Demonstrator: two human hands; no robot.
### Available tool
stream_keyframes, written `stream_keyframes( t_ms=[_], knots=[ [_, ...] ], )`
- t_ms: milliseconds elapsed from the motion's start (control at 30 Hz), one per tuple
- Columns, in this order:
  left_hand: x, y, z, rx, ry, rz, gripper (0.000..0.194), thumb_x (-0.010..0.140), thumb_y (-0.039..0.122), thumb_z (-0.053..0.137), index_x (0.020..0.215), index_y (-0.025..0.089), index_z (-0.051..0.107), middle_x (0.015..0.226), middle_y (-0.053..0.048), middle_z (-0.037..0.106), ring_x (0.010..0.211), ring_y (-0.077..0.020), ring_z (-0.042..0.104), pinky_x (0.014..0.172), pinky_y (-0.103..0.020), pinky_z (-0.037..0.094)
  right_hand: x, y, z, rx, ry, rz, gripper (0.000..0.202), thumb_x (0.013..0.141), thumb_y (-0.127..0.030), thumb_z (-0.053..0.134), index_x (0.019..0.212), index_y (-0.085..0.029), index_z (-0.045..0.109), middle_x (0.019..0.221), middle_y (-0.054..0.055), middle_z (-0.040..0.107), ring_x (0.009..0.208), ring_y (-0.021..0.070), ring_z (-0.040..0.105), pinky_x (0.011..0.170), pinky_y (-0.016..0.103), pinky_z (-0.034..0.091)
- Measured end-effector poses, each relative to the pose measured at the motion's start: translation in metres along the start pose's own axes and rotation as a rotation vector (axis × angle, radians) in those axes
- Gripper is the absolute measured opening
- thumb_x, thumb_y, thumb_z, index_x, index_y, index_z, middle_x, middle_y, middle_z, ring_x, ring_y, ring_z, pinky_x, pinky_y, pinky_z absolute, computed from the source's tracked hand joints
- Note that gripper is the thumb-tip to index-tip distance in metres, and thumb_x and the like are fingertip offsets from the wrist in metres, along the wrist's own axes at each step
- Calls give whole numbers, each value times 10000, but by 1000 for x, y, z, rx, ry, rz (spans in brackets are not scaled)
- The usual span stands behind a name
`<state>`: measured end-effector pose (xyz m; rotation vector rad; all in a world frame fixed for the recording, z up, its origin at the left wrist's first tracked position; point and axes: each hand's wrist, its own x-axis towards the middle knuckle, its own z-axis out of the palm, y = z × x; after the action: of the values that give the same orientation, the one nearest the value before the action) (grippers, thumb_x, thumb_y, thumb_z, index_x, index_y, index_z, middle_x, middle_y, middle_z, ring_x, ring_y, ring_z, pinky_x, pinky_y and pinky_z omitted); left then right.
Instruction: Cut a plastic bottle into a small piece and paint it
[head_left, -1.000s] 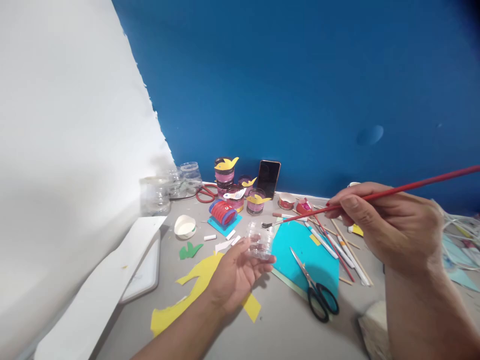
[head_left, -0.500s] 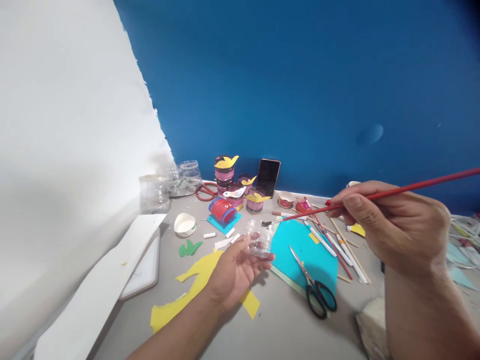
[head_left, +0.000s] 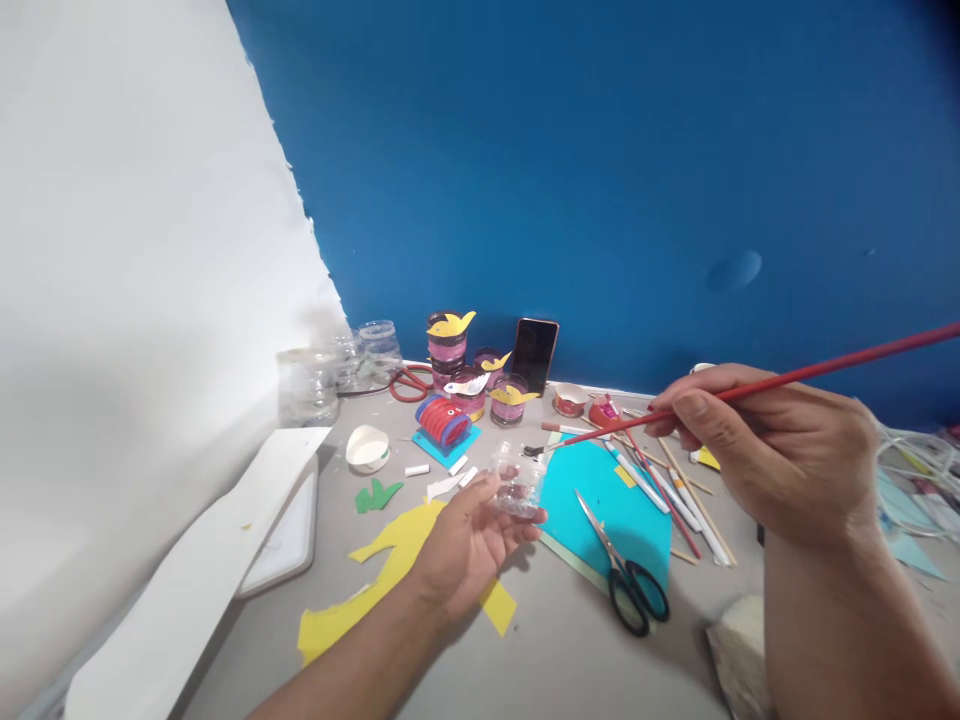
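Observation:
My left hand [head_left: 476, 545] holds a clear plastic cup [head_left: 519, 480] from below and the side, with its fingers seen partly through the wall. Between thumb and fingers, my right hand [head_left: 772, 450] grips a long paintbrush [head_left: 817, 371] with a red handle. The dark bristles sit at the cup's upper right edge; whether they touch it I cannot tell. Under the brush tip lies a turquoise sheet [head_left: 562, 495], and black-handled scissors [head_left: 621, 570] rest across its right part. A yellow cut-out sheet [head_left: 405, 540] is partly hidden by my left forearm.
Purple-banded cups with yellow bird cut-outs [head_left: 512, 398] and an upright phone [head_left: 535, 355] stand by the blue wall. Markers [head_left: 686, 500] and sticks lie right. A red-and-blue ringed piece [head_left: 445, 422], a white bowl [head_left: 367, 449], clear containers [head_left: 307, 385] and a white strip [head_left: 202, 570] are left.
The brush tip and my right hand have shifted very slightly; the bristles sit a little lower at the cup's edge. The whole view has moved a touch. Both grips stay the same.

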<state>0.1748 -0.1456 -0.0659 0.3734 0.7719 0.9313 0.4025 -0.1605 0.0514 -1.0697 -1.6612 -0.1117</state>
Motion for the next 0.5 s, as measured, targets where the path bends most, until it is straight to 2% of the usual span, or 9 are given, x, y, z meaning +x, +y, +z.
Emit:
stream_keyframes(
  t_ms=[200,333,500],
  knots=[
    [1,-1,0,15,-19,-8,242,963,309,585,1137,145,624,870,-146,749,687,-249,724,613,-349,579,0,-1,2,2,23,-8,207,939,-273,718,738,-266,769,695,-45,761,554,106,672,486,208,538],
    [-1,-1,4,4,-7,13,243,944,288,617,1135,140,639,879,-134,744,726,-256,738,639,-352,590,0,1,2,27,-11,-15,196,928,-278,730,735,-276,763,713,-51,766,553,114,680,477,214,546],
    [0,0,1,-15,-10,34,226,940,280,626,1115,138,644,880,-124,744,771,-257,750,662,-337,589,1,1,-2,-15,-8,-11,227,934,-279,720,712,-270,770,703,-35,766,567,122,692,487,219,553]
  ],
)
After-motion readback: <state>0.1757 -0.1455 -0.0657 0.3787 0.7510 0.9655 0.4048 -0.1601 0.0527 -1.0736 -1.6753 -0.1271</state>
